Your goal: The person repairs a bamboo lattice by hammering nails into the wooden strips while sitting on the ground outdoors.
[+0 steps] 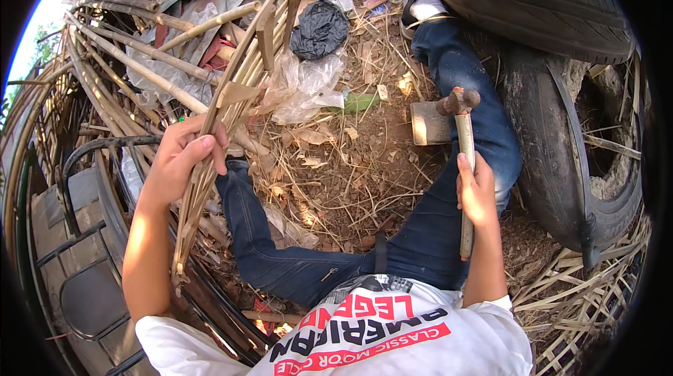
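My left hand (184, 155) is closed around a long bamboo slat frame (245, 67), thumb on top. The frame is made of narrow strips with short flat crosspieces, and it slants from the upper middle down toward my left forearm. In my right hand (477, 190) is a short adze (464, 145), gripped partway along its pale wooden handle. Its rusty head points up and away from me, and the broad blade (429, 124) extends to the left over the ground beside my right leg (452, 67). The adze and the frame are well apart.
Bamboo poles (140, 71) and cut sticks are heaped at the far left. A black metal-framed chair (84, 292) stands near left. Worn tyres (540, 131) lie at right, with woven strips (589, 306) below. Plastic bags (319, 29) and dry leaves litter the dirt ahead.
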A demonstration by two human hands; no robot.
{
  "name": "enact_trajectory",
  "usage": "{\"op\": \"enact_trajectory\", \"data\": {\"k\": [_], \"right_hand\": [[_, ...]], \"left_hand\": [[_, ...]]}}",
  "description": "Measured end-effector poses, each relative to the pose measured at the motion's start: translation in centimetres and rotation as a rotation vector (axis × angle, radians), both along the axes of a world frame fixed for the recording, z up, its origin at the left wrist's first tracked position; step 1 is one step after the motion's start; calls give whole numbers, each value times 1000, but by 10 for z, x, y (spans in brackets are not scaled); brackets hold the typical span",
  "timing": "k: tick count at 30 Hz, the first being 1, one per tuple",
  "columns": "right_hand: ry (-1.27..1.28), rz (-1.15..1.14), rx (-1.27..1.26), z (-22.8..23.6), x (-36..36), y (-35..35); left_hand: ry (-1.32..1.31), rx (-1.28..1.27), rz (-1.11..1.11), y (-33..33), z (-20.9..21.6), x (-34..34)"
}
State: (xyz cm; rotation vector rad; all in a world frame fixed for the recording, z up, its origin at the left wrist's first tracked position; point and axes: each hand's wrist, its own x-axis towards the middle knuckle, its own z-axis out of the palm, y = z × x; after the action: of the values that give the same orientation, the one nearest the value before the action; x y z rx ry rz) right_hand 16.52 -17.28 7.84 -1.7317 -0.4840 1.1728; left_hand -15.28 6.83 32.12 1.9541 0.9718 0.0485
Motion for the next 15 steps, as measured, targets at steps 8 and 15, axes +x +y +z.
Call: {"op": "enact_trajectory", "data": {"k": [8,15], "right_hand": [[-8,58,-8,-7,5,0],[-25,61,-40,-6,4,1]], "left_hand": [[124,110,69,31,65,-28],[167,193,103,31,72,-12]]}}
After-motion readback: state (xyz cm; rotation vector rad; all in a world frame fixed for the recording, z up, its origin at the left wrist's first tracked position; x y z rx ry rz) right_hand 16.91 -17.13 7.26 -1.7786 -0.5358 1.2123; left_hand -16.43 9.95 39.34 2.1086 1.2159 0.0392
